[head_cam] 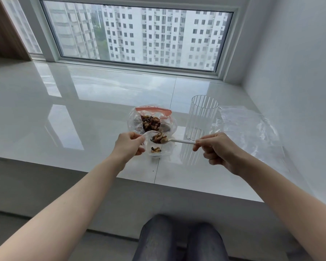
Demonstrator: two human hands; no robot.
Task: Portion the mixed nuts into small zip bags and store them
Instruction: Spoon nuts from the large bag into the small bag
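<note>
1. Just in front of the large bag [152, 117], my left hand [129, 146] pinches the rim of a small zip bag [156, 147], keeping its mouth spread.
2. That small zip bag is thin, clear and crinkled; a little heap of mixed nuts [155, 149] lies at its bottom.
3. My right hand [217, 147], right of the large bag and nearer to me, grips the white handle of a spoon [169, 140] between thumb and curled fingers.
4. The spoon's bowl sits over the small bag's mouth, loaded with pale nuts and dark raisins.
5. The large bag is clear plastic with a red zip strip, open, with a brown and dark nut mix inside.
6. Right of the large bag stands a tall ribbed glass cup [200, 117], clear and cylindrical.
7. Beyond the cup, further right, flat clear bags [248, 125] lie on the glossy white sill [83, 102].
</note>
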